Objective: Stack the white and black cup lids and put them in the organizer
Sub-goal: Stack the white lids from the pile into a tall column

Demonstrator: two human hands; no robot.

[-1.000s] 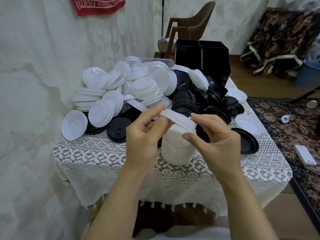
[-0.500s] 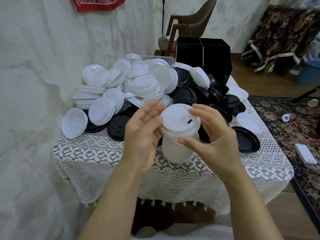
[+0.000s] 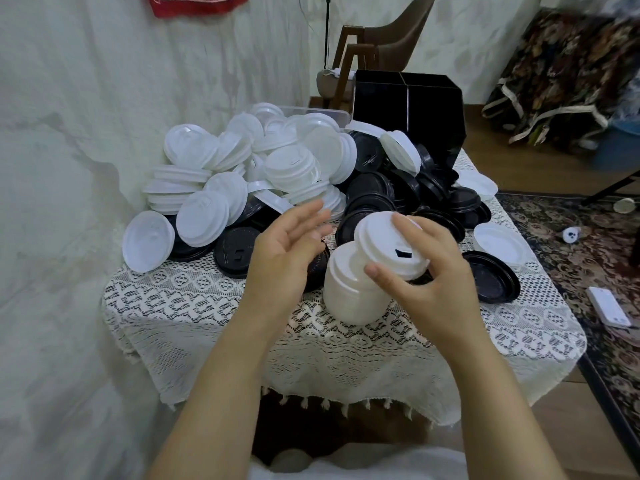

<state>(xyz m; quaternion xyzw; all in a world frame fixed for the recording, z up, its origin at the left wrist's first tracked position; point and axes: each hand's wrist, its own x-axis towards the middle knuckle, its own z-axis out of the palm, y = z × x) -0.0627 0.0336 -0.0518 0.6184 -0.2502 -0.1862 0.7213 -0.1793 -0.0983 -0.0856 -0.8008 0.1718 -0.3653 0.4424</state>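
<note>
Fingers (image 3: 408, 228) and thumb of the right hand (image 3: 440, 282) curl round the top of one stack of white lids (image 3: 356, 289), held tilted above the table's (image 3: 194, 306) near edge. Left hand (image 3: 284, 261): fingers spread, holding nothing, just beside the stack. Step judged in hand: building the white stack; the next move calls for a loose white lid (image 3: 204, 220) from the far-left heap, seated squarely on top. One black organizer (image 3: 433, 112), far right corner. Black lids (image 3: 367, 206) and loose white ones: too many to count.

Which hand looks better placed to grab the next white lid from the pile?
Probably the left hand: it is open and empty, close to the loose white lids. The right hand grips the white stack.
</note>
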